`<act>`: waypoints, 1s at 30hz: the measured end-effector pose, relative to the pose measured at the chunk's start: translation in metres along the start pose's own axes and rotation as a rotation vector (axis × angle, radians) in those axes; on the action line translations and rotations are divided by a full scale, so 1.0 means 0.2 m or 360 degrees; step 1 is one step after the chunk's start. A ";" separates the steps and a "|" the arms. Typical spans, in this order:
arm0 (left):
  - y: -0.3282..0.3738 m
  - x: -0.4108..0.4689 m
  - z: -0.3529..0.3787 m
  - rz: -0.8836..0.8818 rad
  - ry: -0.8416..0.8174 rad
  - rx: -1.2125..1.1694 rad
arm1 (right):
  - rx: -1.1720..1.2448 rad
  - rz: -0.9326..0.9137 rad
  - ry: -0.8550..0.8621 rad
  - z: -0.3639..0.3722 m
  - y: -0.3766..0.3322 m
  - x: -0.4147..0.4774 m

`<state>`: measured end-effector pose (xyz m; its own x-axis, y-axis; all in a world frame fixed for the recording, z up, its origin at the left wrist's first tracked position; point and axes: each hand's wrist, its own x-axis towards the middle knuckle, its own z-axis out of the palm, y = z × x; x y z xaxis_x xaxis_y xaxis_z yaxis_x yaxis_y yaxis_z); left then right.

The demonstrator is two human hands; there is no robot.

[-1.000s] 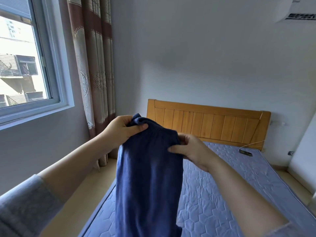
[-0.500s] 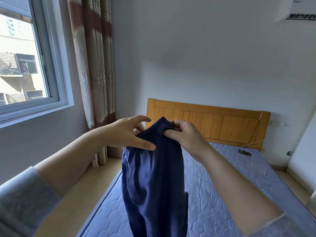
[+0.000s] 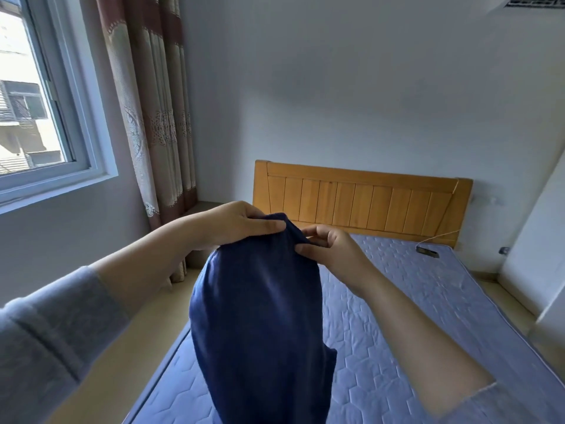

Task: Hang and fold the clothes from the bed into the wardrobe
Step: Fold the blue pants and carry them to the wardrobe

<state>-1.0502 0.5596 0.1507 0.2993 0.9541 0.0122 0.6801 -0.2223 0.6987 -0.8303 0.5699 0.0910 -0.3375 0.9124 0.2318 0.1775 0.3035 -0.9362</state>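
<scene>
While the left hand [image 3: 235, 223] and right hand [image 3: 328, 249] pinch its top edge together, the dark blue cloth garment [image 3: 260, 325] hangs toward six o'clock, above the blue quilted mattress [image 3: 412, 325].

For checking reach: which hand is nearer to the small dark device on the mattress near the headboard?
Right. The right hand, pinching the blue garment, is on the side of the small dark device; the left hand grips it farther off, toward the curtain.

The garment [image 3: 260, 316] hangs over the bed [image 3: 412, 316], headboard [image 3: 360, 203] behind, window [image 3: 36, 96] and curtain [image 3: 153, 102] left.
</scene>
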 end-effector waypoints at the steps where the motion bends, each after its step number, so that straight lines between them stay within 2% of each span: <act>1: 0.00 0.02 0.01 0.0029 0.0013 0.0115 | 0.0000 0.0033 0.0013 0.00 0.04 -0.01; 4: 0.00 0.06 0.02 0.0137 0.0112 0.0392 | -0.0103 0.0210 0.0131 0.00 0.21 -0.05; 8: 0.03 0.08 -0.02 0.0259 0.0295 0.0551 | -0.0075 0.0529 0.0162 0.06 0.47 -0.12; 11: 0.09 0.07 -0.10 0.0218 0.0229 0.0661 | 0.0022 0.0778 0.0081 0.18 0.57 -0.15; 14: 0.12 0.06 -0.17 0.0217 0.0206 0.0767 | 0.0110 0.0862 0.0008 0.28 0.58 -0.14; 24: 0.11 -0.08 -0.35 0.0272 0.0510 0.0523 | 0.0221 0.0973 0.0171 0.34 0.63 -0.01; 30: 0.10 -0.09 -0.37 0.0277 0.0649 0.0477 | 0.0580 0.1225 -0.0037 0.31 0.71 -0.04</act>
<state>-1.0923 0.5528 0.2174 0.1813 0.8853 0.4283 0.8226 -0.3752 0.4272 -0.8605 0.5880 -0.0608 -0.2642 0.8209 -0.5062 0.0580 -0.5104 -0.8580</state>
